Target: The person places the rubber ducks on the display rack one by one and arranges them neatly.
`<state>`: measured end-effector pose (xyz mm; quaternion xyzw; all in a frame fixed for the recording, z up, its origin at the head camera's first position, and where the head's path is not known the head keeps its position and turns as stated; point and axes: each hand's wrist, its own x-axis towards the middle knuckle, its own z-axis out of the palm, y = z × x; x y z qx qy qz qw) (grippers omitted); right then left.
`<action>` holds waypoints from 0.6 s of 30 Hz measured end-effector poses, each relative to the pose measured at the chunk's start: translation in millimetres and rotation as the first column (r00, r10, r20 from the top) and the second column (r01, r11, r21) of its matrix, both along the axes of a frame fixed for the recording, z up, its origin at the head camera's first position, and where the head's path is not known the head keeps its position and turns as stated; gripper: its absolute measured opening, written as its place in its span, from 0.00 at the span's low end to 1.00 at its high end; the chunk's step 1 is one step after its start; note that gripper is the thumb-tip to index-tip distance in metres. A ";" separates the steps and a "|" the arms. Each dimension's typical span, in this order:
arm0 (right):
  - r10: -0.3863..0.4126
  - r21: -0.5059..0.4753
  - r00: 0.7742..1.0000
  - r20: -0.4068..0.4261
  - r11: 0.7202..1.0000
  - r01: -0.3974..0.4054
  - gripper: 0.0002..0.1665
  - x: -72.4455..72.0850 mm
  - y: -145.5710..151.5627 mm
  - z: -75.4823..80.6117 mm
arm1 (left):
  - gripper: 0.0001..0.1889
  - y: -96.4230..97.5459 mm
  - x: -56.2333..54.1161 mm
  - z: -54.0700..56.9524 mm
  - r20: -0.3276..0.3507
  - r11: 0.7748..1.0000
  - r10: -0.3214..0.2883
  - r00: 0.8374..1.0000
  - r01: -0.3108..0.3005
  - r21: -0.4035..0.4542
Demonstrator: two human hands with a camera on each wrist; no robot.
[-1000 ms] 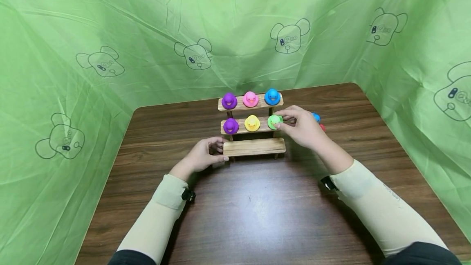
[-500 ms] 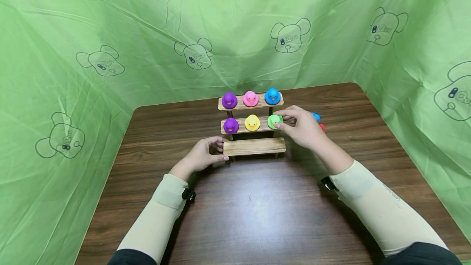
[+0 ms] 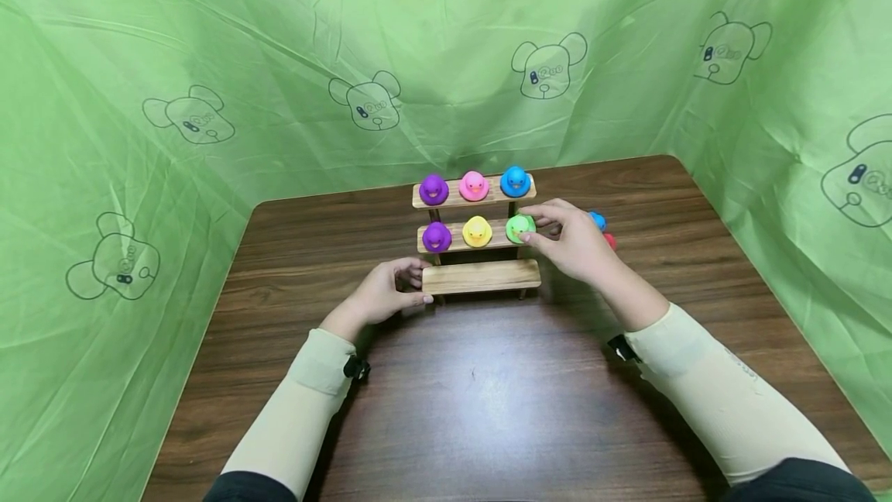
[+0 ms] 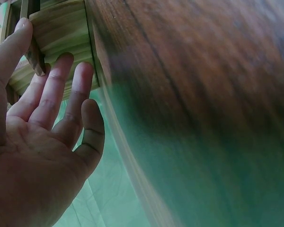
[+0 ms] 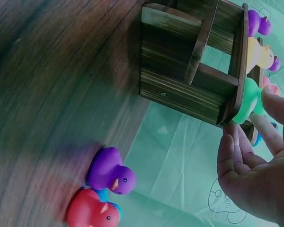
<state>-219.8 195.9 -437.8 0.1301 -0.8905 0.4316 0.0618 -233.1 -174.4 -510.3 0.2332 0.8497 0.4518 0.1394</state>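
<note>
A three-tier wooden display stand stands on the table. My left hand holds the left end of its lowest step, thumb in front and fingers behind; in the left wrist view the fingertips reach the stand's wooden side. With thumb and fingers, my right hand pinches a green rubber duck at the right end of the middle step. Left of it on that step sit a yellow duck and a purple duck. The top step bears purple, pink and blue ducks.
Right of the stand, partly behind my right hand, lie a blue duck and a red duck. The right wrist view shows a purple duck beside the red one. Green cloth hangs behind the brown wooden table.
</note>
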 end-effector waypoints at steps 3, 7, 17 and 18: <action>0.003 -0.021 1.000 0.005 1.000 -0.003 0.25 0.9 1.8 -1.0 | 0.26 0.2 0.3 1.0 0.004 1.000 0.001 1.000 -0.001 0.001; 0.008 -0.048 1.000 0.006 0.999 -0.008 0.26 1.9 6.0 -2.7 | 0.27 0.1 1.1 2.3 0.003 1.000 0.001 1.000 -0.001 0.005; -0.008 -0.088 1.000 -0.027 0.996 0.006 0.26 6.6 19.3 -3.9 | 0.28 0.4 0.2 1.2 -0.003 1.000 -0.007 1.000 0.007 0.001; -0.016 -0.086 1.000 -0.022 0.996 0.014 0.26 7.1 21.0 -4.0 | 0.28 0.3 0.0 0.9 -0.006 1.000 -0.011 1.000 0.011 0.004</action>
